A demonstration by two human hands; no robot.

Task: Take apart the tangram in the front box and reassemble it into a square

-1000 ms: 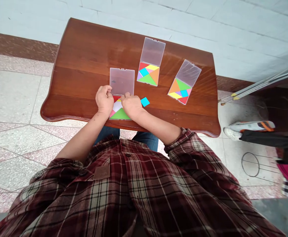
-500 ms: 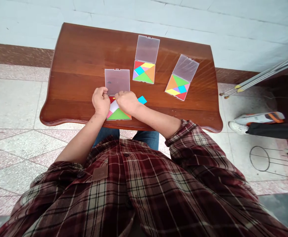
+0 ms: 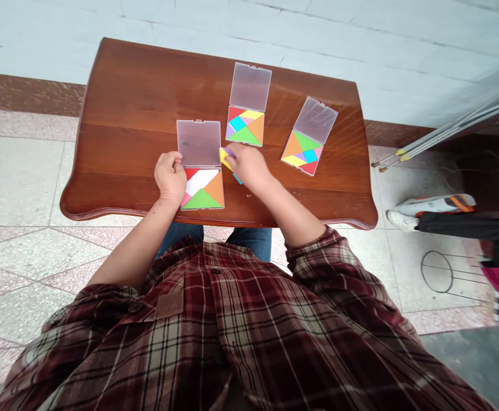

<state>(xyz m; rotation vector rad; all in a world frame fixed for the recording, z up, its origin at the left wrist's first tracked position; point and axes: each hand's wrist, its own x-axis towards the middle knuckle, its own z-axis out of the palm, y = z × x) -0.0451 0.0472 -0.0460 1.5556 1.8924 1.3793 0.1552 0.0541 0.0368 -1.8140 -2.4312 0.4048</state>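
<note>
My right hand (image 3: 250,166) is closed on a yellow piece (image 3: 227,160) and a purple piece (image 3: 229,152), just right of the nearest open case (image 3: 198,142). A blue piece (image 3: 237,178) lies on the table, partly under that hand. My left hand (image 3: 170,178) has its fingers curled against the case's left edge. Inside the case's lower half are a green triangle (image 3: 202,200), an orange triangle (image 3: 216,188), a red piece (image 3: 189,173) and a pink piece (image 3: 185,199), with a bare white area between them.
Two more open cases, one at the back middle (image 3: 250,87) and one at the right (image 3: 315,119), hold full sets of coloured pieces on the wooden table (image 3: 138,103). At the far right are a person's leg (image 3: 455,224) and a wire frame (image 3: 437,272) on the floor.
My right hand has moved right and away from the case with the yellow and purple pieces, now over the blue piece. The red spot's yellow piece is gone; my left hand stays at the edge.
</note>
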